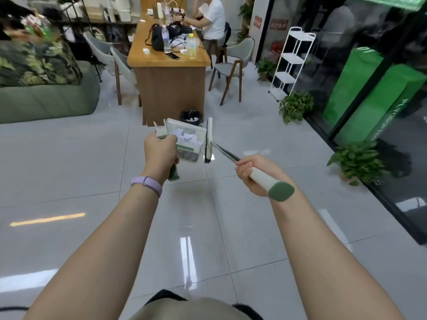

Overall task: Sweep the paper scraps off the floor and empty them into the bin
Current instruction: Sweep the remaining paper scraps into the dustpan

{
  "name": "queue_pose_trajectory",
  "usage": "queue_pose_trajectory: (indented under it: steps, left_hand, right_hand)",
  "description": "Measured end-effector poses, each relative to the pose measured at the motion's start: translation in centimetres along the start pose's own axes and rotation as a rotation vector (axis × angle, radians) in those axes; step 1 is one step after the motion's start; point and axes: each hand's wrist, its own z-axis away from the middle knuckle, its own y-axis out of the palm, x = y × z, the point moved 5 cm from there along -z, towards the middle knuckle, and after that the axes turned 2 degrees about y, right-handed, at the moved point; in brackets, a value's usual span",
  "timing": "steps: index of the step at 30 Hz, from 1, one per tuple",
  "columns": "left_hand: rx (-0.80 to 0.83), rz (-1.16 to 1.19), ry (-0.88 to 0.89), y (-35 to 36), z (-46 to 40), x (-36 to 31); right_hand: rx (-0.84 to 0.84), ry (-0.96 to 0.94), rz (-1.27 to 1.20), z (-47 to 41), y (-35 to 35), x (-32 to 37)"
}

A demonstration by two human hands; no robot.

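Note:
My left hand [159,151] grips the handle of a white and green dustpan [191,155], held up off the floor. White paper scraps [186,137] lie inside the pan. My right hand [251,174] is closed around the white, green-capped handle of a small broom [209,139], whose brush head stands upright against the pan's right side. A black bin [191,117] with white paper in it stands on the floor just beyond the dustpan, against the end of a wooden desk.
The wooden desk [169,88] with bottles and bags stands ahead, with a person seated at its far right. Chairs [233,68] flank it. A green sofa [46,98] is left. Potted plants [295,107] and a white shelf rack [291,63] line the glass wall at right.

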Motion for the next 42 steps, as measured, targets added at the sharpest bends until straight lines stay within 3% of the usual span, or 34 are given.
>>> queue_pose_trajectory:
  steps: [8,13,19,30,34,42]
  left_hand:
    - [0.037,-0.192,0.026,11.5,-18.2,2.6]
    - [-0.032,-0.223,-0.007,19.5,-30.1,5.2]
    - [-0.107,-0.294,-0.024,29.1,-43.0,3.9]
    - [-0.165,-0.512,-0.034,39.2,-67.2,5.7]
    - [-0.112,-0.647,-0.011,43.7,-75.9,6.9]
    - [0.057,-1.017,0.027,52.1,-88.6,6.7]
  right_hand:
    - [-0.060,0.077,-0.009,-13.9,-1.1,15.5]
    - [-0.036,0.092,-0.002,-25.1,-3.2,26.4]
    - [-0.017,0.190,0.044,-34.4,-3.3,40.4]
    - [-0.066,0.238,0.052,-52.6,-2.4,61.1]
    - [-0.100,0.247,0.083,-59.6,-2.4,67.4]
    - [-0.201,0.176,0.405,-70.4,-1.4,78.1]
